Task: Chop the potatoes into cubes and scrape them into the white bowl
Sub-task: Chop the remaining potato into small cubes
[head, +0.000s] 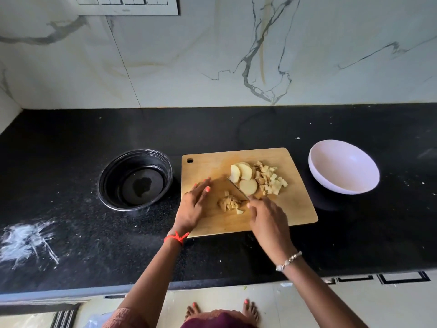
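Black desk (236, 129). A knife (237, 189) is clamped in right grip (267, 218); left grip (192, 207) is laid flat. Just right of its blade, potato slices (247, 187) are lodged.

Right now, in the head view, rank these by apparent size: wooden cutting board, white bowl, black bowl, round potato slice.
1. wooden cutting board, clearly largest
2. black bowl and white bowl: they look about alike, so I won't rank one over the other
3. round potato slice, smallest by far
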